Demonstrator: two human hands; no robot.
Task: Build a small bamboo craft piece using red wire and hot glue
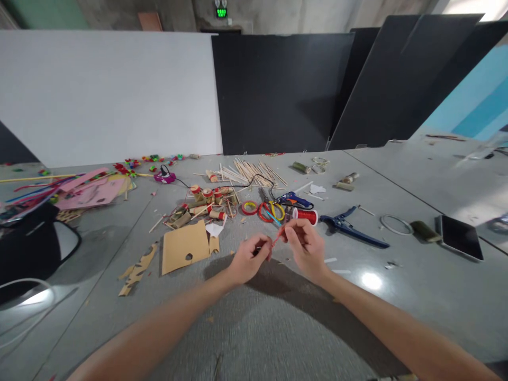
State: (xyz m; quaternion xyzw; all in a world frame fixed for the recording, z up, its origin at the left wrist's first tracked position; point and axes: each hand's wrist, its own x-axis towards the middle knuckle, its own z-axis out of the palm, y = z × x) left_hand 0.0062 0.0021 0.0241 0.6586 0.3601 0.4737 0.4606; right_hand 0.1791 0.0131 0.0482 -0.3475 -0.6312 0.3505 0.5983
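Over the middle of the grey table, my left hand [251,259] pinches one end of a thin red strand [277,237]. Its other end runs into the closed fingertips of my right hand [306,246], so the strand spans the short gap between them. The strand's exact kind is too small to make out. Just beyond my right hand lies a spool of red thread [307,216]. Red-handled and yellow-handled scissors [273,211] and a roll of red tape [250,208] lie beyond both hands.
Left of my hands are a cardboard piece [182,246] with a hole and several bamboo pieces wrapped in red [207,194]. Thin wooden sticks [257,172] lie behind. A blue glue gun [296,200], a dark blue cutter [353,230] and a tablet [460,236] are rightward.
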